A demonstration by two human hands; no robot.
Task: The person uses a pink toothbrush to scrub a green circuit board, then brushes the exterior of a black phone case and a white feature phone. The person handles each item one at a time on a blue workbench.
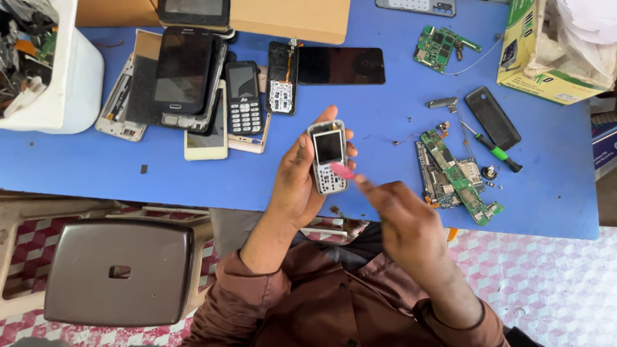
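A small keypad phone with its front cover off, white frame and dark screen exposed, stands upright in the left hand, above the near edge of the blue table. That hand is wrapped partly closed around the phone's back and sides. The right hand is blurred; its fingers pinch a pink pry pick whose tip touches the phone's right edge beside the keypad.

Right of the phone lie green circuit boards, a green-handled screwdriver and a black back cover. Left of and beyond the phone sit a black keypad phone and stacked smartphones; a white bin stands farthest left.

If the pick slips or levers too hard, it may scratch the screen or snap the thin frame; the one-handed hold could let the phone drop.
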